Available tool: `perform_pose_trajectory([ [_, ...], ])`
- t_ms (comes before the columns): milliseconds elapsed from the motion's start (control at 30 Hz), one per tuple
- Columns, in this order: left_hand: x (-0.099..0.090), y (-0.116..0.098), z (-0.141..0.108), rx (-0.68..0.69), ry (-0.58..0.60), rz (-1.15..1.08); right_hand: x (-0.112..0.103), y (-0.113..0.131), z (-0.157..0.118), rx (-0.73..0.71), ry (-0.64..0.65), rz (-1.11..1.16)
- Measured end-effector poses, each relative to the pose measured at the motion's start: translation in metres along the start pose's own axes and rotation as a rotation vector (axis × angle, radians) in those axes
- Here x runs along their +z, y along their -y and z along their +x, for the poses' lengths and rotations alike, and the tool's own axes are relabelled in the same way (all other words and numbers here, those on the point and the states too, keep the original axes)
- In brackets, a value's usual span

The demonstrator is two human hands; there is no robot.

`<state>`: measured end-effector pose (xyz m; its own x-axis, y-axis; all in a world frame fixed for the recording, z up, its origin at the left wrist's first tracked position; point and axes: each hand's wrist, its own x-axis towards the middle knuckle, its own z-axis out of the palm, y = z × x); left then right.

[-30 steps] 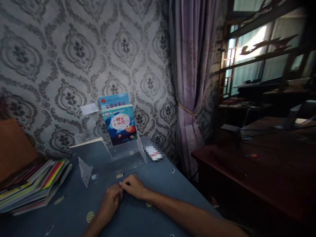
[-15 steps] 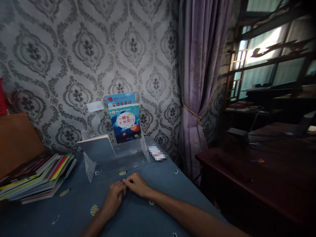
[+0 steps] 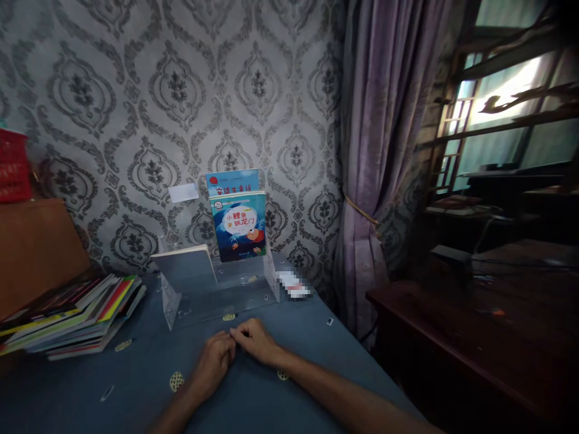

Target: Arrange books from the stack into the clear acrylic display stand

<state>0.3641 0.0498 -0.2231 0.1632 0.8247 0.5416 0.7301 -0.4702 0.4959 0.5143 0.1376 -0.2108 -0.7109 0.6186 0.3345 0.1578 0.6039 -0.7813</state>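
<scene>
My left hand [image 3: 218, 357] rests on the blue tabletop with its fingers curled in. Against it lies my right hand [image 3: 256, 341], also closed, the two meeting at the fingers; I see nothing held in either. Just beyond them stands a clear acrylic book stand [image 3: 226, 301]. On its right side a blue picture book [image 3: 239, 238] leans upright in front of another light-blue book [image 3: 233, 179]. A grey-looking book or board [image 3: 185, 265] tilts at the stand's left side.
A fanned stack of books [image 3: 81, 319] lies at the left, near a brown box [image 3: 40, 253] with a red basket [image 3: 13, 166] on it. A blurred-out flat item [image 3: 294, 284] sits right of the stand. A purple curtain [image 3: 384, 150] and dark red desk [image 3: 452, 331] are at the right.
The view has turned slightly left, so the scene sits a little further right and more of the red basket shows. Both hands stay together on the table.
</scene>
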Motion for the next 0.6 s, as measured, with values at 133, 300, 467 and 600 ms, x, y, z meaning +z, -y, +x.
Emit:
perform_pose_trajectory([
  [133, -0.001, -0.002, -0.001, -0.008, 0.005, 0.013, 0.001, -0.002, 0.001, -0.006, 0.010, -0.003],
  [300, -0.005, -0.007, -0.002, -0.012, 0.029, 0.005, 0.001, -0.002, 0.001, -0.004, 0.016, -0.010],
  [467, -0.009, -0.014, -0.001, -0.002, 0.039, 0.003, 0.002, -0.003, 0.001, 0.008, 0.013, -0.009],
  [600, -0.010, -0.017, 0.001, 0.013, 0.041, 0.000, 0.001, -0.004, 0.001, 0.010, 0.016, -0.012],
])
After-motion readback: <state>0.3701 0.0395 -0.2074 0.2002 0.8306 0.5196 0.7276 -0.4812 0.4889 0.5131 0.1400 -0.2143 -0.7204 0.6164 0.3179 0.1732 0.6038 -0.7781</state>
